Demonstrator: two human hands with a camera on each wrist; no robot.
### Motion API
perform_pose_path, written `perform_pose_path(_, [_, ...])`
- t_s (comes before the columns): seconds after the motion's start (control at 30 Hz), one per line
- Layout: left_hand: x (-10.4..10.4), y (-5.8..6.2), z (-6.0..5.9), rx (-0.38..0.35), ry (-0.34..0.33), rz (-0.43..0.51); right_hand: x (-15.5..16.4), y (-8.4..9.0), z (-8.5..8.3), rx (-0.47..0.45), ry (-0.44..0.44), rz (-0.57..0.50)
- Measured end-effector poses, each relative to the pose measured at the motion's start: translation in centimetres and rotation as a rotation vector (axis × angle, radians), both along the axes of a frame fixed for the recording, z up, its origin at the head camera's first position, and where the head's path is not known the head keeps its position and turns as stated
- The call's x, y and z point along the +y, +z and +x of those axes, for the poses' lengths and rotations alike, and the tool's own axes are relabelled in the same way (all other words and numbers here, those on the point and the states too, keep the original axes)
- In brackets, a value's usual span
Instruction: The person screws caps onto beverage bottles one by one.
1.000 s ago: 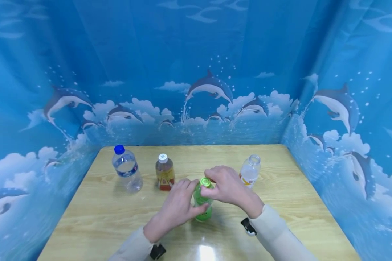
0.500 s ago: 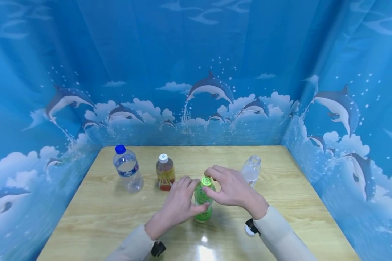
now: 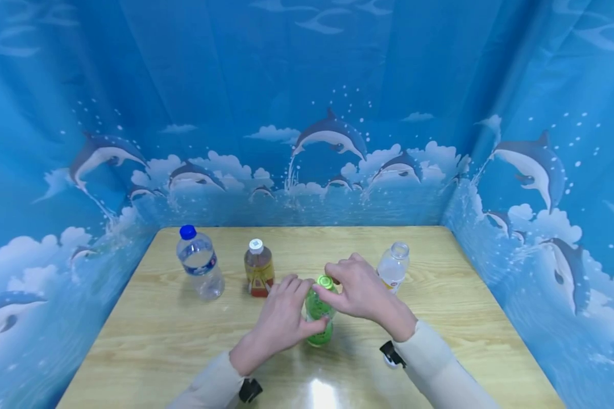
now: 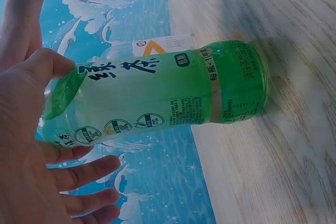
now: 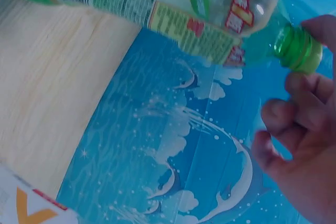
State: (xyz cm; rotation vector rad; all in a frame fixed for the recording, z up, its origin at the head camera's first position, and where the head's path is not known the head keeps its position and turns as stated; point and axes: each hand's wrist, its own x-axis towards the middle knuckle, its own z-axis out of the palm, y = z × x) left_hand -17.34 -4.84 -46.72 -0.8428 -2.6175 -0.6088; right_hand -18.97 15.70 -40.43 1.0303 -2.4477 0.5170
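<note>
A green plastic tea bottle [image 3: 318,332] stands upright near the middle of the table. My left hand [image 3: 281,318] grips its upper body from the left, thumb on the near side. In the left wrist view the label of the bottle [image 4: 173,87] shows, while the other fingers spread past its side. From the right, my right hand [image 3: 364,291] pinches the light green cap [image 3: 325,282] between thumb and forefinger. The right wrist view has the cap [image 5: 307,59] seated on the neck, with the remaining fingers loosely curled below it.
A clear bottle with a blue cap [image 3: 199,264] and a brown-tinted bottle with a white cap [image 3: 258,272] stand at the left. Behind my right hand is an uncapped clear bottle [image 3: 395,264]. A white cap [image 3: 390,362] lies partly hidden by my right wrist strap.
My right hand's fingers and wrist have shifted slightly around the cap, ending a little higher and farther right. My left hand keeps its grip, and the bottle stays almost in place.
</note>
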Motion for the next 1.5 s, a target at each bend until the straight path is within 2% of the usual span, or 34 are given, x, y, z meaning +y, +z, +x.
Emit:
perform_pose_path(0.1, [0.0,0.0,0.0,0.003,0.004,0.015,-0.3,-0.2,-0.1,0.127,-0.035,0.013])
perform_pose_path(0.17, [0.0,0.0,0.0,-0.006,0.008,0.019,-0.3,-0.2,0.0,0.150,-0.065,0.034])
perform_pose_path(0.23, [0.0,0.1,0.0,-0.022,0.013,0.014,0.0,0.0,0.0,0.111,-0.080,0.053])
perform_pose_path(0.47, [-0.1,0.3,-0.1,-0.038,0.020,-0.020,0.3,0.9,0.2,-0.146,-0.044,0.079])
perform_pose_path(0.63, [-0.1,0.2,-0.1,-0.045,0.006,-0.005,-0.1,0.5,-0.1,-0.209,-0.050,0.069])
perform_pose_path(0.73, [0.0,0.2,-0.1,-0.050,0.003,0.005,-0.3,-0.1,-0.3,-0.178,-0.052,0.027])
perform_pose_path(0.9, [0.0,0.2,0.0,-0.045,0.013,0.013,-0.3,-1.2,-0.6,-0.028,-0.018,-0.071])
perform_pose_path(1.03, [0.0,0.1,0.0,-0.028,0.016,-0.004,0.2,-1.5,-0.8,0.068,0.009,-0.068])
perform_pose_path(1.13, [0.0,0.1,0.0,-0.025,0.006,-0.012,0.5,-1.2,-0.8,0.071,0.013,-0.017])
perform_pose_path(1.3, [0.0,0.0,-0.1,-0.036,0.010,-0.011,0.6,-0.7,-0.6,0.018,0.011,0.036])
perform_pose_path(1.5, [0.0,0.2,-0.2,-0.047,0.023,-0.012,0.0,-1.1,-0.5,0.041,0.001,-0.017])
